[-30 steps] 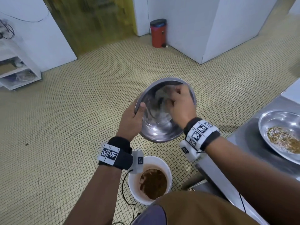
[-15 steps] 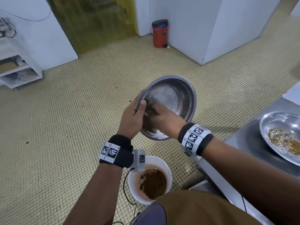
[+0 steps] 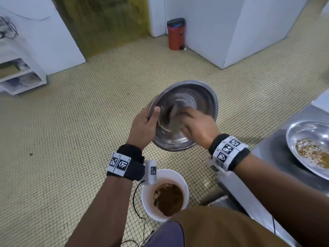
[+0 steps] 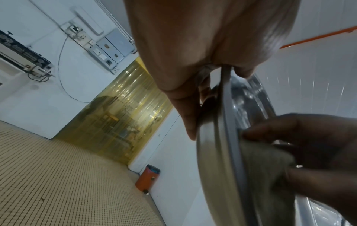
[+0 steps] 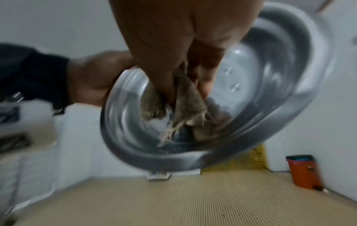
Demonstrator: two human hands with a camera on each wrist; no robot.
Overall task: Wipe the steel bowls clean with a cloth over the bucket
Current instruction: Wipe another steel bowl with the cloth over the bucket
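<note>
I hold a steel bowl (image 3: 199, 97) tilted toward me in the air, above the floor and just beyond a white bucket (image 3: 179, 177) with brown residue in it. My left hand (image 3: 144, 127) grips the bowl's left rim (image 4: 228, 107), thumb inside and fingers behind. My right hand (image 3: 194, 125) is inside the bowl, clutching a grey-brown frayed cloth (image 5: 185, 97) against its lower inner wall. The same cloth (image 4: 266, 168) shows in the left wrist view. A second steel bowl (image 3: 302, 132) with grain and crumb residue sits on the counter at the right.
A steel counter (image 3: 267, 157) runs along the right side. A red pedal bin (image 3: 175, 34) stands by the white wall corner at the back. White shelves (image 3: 21, 77) stand far left. Yellow strip curtains (image 3: 106, 20) hang at the back. A black cable (image 3: 135, 202) lies beside the bucket.
My right hand with the cloth swept from the bowl's upper right down to its lower left and now sits lower middle. The left hand keeps its grip on the rim.
</note>
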